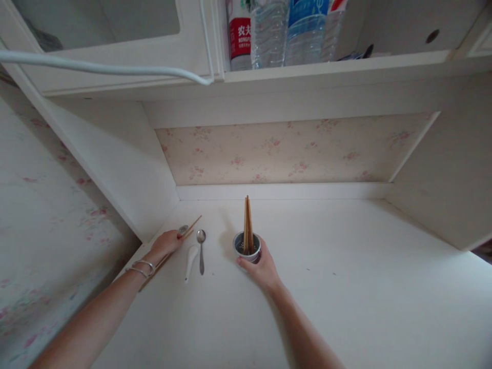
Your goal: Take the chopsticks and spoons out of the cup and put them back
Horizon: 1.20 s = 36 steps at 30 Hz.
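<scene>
A small grey cup (pixel 247 248) stands on the white desk top (pixel 346 287) with several brown chopsticks (pixel 247 224) upright in it. My right hand (pixel 260 267) is wrapped round the cup's near side. My left hand (pixel 166 244) lies at the desk's left edge, its fingers closed on a pair of chopsticks (pixel 189 230) that lie slanted under it; a small spoon bowl (pixel 183 229) shows at the fingertips. Just to the right of that hand lie a white ceramic spoon (pixel 190 260) and a metal spoon (pixel 201 247), both flat on the desk.
The desk sits in a white alcove with flowered wallpaper (pixel 284 154) behind and side panels left and right. On the shelf above stand water bottles (pixel 284 31) and a red-labelled bottle (pixel 240 36). A white cable (pixel 115 69) hangs across the upper left.
</scene>
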{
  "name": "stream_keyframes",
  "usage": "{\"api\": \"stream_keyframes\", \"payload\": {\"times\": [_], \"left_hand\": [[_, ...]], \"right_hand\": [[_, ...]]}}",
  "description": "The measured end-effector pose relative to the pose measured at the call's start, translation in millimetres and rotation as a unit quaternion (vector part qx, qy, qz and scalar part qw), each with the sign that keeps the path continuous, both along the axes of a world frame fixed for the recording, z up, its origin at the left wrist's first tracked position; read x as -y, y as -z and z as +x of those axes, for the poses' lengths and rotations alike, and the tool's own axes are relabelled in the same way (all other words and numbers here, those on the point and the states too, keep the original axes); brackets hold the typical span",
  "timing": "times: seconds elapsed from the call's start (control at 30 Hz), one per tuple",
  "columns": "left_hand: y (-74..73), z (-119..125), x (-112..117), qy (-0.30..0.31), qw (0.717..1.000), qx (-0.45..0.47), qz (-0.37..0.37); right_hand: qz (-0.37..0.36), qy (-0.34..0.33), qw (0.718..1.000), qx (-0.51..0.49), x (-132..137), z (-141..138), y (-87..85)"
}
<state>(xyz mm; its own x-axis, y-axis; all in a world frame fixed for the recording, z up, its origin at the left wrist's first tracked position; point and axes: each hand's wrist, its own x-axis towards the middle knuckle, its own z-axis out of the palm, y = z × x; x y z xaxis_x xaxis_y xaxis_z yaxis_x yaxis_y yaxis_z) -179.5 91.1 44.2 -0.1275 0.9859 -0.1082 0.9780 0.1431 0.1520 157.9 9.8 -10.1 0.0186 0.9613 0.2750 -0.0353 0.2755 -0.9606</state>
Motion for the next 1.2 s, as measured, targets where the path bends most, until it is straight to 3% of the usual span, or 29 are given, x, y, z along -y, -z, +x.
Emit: {"api": "stream_keyframes", "payload": {"times": [0.1,0.2,0.27,0.37,0.47,0.63,0.8,0.93,1.07,1.13,1.2], "left_hand": [[-16.3,6,-3,0.004,0.999,0.016,0.029],[-43.9,25,-4,0.014,0.991,0.096,0.096],[-65.5,47,-1,0.029,0.964,0.214,0.152],[-93.8,87,9,0.068,0.9,0.385,0.193],[-108.8,126,22,0.098,0.853,0.47,0.204],[-99.9,169,31,0.111,0.836,0.517,0.149],[-84.1,186,31,0.091,0.823,0.548,0.121],[-92.7,186,31,0.07,0.8,0.578,0.143],[-102.2,187,33,0.072,0.755,0.638,0.137],[-98.4,190,32,0.073,0.757,0.635,0.137],[-86.7,192,30,0.08,0.782,0.602,0.139]], "right_hand": [[-0.005,0.003,1.0,0.003,0,0,-1.4],[0.001,0.004,1.0,-0.001,1,-1,-3.6],[0.006,0.003,1.0,0.004,1,-1,-4.9],[0.009,0.003,1.0,0.011,1,-1,-5.7],[0.009,0.001,1.0,0.007,0,0,-5.7],[0.017,0.0,1.0,0.015,2,0,-6.9],[0.02,-0.003,1.0,0.018,3,0,-9.7],[0.013,-0.004,1.0,0.014,4,0,-12.4],[0.01,-0.008,1.0,0.018,3,1,-12.4],[0.014,-0.004,1.0,0.022,3,1,-11.5],[0.016,0.004,1.0,0.025,2,1,-10.6]]}}
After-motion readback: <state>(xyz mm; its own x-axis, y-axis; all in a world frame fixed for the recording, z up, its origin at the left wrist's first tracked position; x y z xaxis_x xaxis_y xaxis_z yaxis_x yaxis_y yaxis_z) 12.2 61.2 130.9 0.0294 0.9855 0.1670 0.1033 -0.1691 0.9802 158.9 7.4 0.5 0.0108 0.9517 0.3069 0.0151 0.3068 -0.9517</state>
